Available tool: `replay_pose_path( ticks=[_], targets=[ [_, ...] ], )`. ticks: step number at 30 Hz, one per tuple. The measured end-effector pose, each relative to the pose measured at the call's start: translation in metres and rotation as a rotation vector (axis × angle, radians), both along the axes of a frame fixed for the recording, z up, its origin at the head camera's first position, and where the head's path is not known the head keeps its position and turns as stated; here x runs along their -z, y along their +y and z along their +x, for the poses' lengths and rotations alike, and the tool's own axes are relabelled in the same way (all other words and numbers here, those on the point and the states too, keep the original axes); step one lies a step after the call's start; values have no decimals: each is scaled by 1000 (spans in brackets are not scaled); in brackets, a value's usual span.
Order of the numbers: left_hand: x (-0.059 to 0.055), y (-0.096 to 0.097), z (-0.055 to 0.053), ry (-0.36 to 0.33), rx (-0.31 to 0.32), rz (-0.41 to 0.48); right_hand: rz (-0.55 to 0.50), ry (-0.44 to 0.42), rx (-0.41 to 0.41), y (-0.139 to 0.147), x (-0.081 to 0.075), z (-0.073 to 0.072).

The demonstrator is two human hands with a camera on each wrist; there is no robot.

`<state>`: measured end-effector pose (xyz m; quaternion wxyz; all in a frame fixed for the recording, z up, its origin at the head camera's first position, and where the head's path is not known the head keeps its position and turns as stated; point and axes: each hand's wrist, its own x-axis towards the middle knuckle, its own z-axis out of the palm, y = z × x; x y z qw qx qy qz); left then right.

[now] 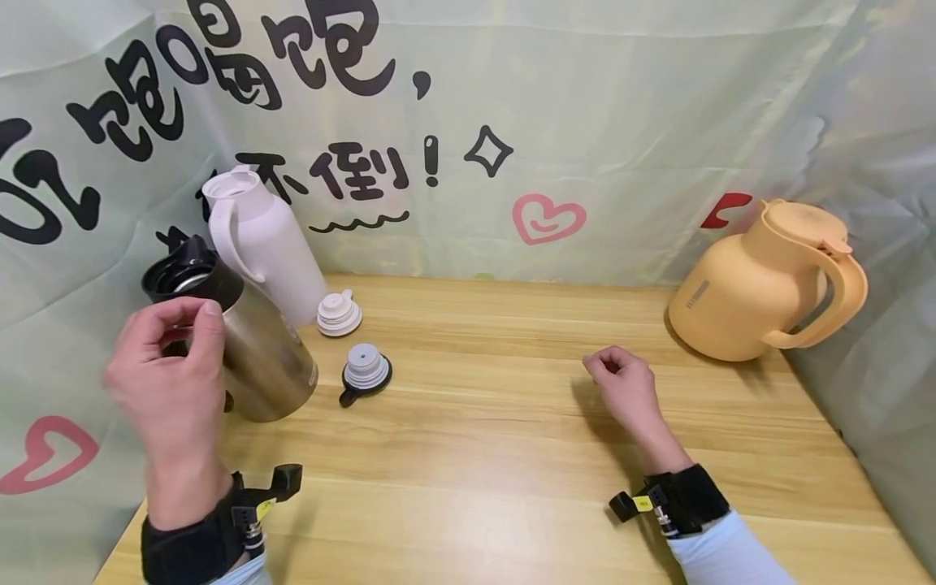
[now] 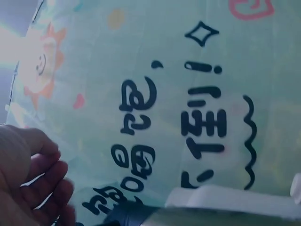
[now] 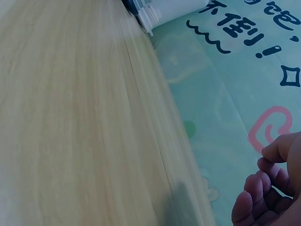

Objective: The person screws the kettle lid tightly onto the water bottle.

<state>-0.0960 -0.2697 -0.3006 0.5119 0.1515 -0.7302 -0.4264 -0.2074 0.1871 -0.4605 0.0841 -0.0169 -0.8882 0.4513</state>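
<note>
My left hand [image 1: 168, 374] is raised in front of the steel thermos jug [image 1: 266, 361], overlapping its black top in the head view. Its fingers are loosely bent and hold nothing; in the left wrist view a gap separates the hand [image 2: 35, 181] from the jug's dark rim [image 2: 124, 214]. The jug's mouth is uncovered, and its handle is mostly hidden behind the hand. Over the right half of the table hovers my right hand [image 1: 625, 382], thumb close to the loosely curled fingers [image 3: 254, 188], with nothing in it. The yellow-orange jug [image 1: 746, 296], lid on, is the nearest thing to it.
Behind the steel jug stands a white jug [image 1: 270, 244] with an uncovered mouth. A white stopper [image 1: 339, 315] and a black-rimmed grey stopper [image 1: 365, 370] lie on the wooden table [image 1: 468, 455] beside the jugs. Printed cloth walls [image 1: 629, 122] enclose the back and sides.
</note>
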Motion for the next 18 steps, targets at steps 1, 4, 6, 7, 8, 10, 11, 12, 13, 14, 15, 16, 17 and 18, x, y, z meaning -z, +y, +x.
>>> replay_pose_path(
  ticks=[1,4,6,7,8,10,11,12,13,14,15,16,17,18],
  targets=[
    [0,-1,0,0,-27,-2,-4,0,-3,0,0,0],
    [3,-4,-1,-42,-97,11,-6,-10,-12,-1,1,2],
    [7,-9,-3,-104,-125,46,-7,-17,-16,-1,2,2],
    [9,-12,-4,-144,-130,74,-8,-20,-18,-2,2,3],
    [11,-15,-5,-186,-132,101,-7,-23,-20,-2,3,3],
    [15,-22,-8,-260,-136,151,-4,-28,-18,-2,4,4],
    [18,-26,-9,-286,-132,173,-3,-30,-16,-2,4,4],
    [20,-29,-11,-308,-122,205,-5,-32,-16,-2,5,4],
    [22,-33,-12,-325,-109,242,-8,-33,-15,-3,5,4],
    [24,-37,-13,-331,-95,285,-11,-36,-15,-3,5,4],
    [26,-41,-14,-322,-71,344,-15,-38,-14,-3,4,4],
    [27,-44,-14,-315,-46,408,-17,-41,-16,-4,4,4],
    [29,-47,-15,-297,-21,469,-20,-44,-17,-5,4,4],
    [30,-49,-15,-278,5,531,-24,-45,-17,-5,3,4]
  ],
)
